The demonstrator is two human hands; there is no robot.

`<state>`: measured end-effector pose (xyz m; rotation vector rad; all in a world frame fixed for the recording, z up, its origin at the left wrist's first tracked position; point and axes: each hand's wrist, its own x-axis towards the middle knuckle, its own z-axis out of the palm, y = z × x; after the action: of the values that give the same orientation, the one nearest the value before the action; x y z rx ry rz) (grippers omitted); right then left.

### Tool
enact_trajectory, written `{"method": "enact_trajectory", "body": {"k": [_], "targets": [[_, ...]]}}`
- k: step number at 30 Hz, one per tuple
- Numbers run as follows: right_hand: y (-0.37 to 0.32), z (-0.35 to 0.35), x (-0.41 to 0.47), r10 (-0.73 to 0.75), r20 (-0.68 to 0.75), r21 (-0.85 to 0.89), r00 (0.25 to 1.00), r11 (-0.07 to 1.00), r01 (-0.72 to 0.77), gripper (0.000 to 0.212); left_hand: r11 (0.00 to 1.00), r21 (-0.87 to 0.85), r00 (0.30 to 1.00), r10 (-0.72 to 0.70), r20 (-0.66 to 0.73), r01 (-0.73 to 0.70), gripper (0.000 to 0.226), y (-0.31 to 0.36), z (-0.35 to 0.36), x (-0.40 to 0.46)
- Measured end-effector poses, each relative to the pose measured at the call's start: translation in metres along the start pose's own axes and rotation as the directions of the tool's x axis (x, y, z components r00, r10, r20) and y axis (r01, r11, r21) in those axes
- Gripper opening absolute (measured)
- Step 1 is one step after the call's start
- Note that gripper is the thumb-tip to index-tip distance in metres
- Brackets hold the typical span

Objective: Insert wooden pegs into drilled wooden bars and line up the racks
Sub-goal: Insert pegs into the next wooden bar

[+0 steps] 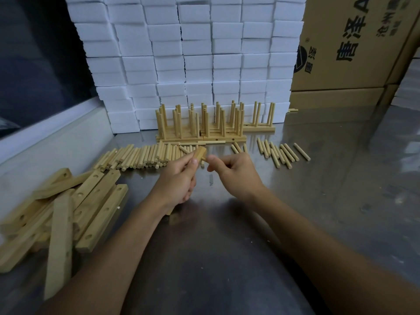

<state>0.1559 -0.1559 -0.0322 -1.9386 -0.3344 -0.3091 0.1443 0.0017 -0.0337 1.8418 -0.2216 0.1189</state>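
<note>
Hands [179, 178] gripping bar [200, 155], pegs [141, 155] beyond

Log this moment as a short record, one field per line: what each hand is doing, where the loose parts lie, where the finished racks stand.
left hand: grips a drilled bar, far end raised
right hand: closed at the bar's tip, apparently on a peg; mostly hidden
loose pegs: row beyond the hands, smaller group to the right
spare bars: heap at left on the metal table
finished racks: lined up against white foam blocks
cardboard boxes: far right

Pale tan pegs [145, 155], white blocks [195, 64]
</note>
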Motion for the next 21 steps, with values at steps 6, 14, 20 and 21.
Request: {"method": "enact_trajectory", "body": {"k": [6,14,20,21], "targets": [[-0.002,-0.006,0.003,0.240,0.108,0.206,0.965,0.944,-0.258,0.034,0.982,0.167,0.994,0.100,-0.031,-0.094,0.038,-0.009,-0.004,0.003],[-0.005,-0.012,0.004,0.336,0.286,0.443,0.898,0.784,-0.434,0.035,0.861,0.503,0.961,0.200,-0.192,-0.079,0.024,-0.017,-0.003,0.003],[0.004,-0.018,0.009,0.333,0.230,0.477,0.915,0.781,-0.404,0.060,0.990,0.016,0.938,-0.126,-0.323,0.138,0.023,-0.016,-0.002,0.004],[0.007,-0.018,0.009,0.321,0.189,0.407,0.928,0.834,-0.372,0.055,0.985,-0.067,0.927,-0.172,-0.334,0.158,0.020,-0.015,-0.003,0.005]]}}
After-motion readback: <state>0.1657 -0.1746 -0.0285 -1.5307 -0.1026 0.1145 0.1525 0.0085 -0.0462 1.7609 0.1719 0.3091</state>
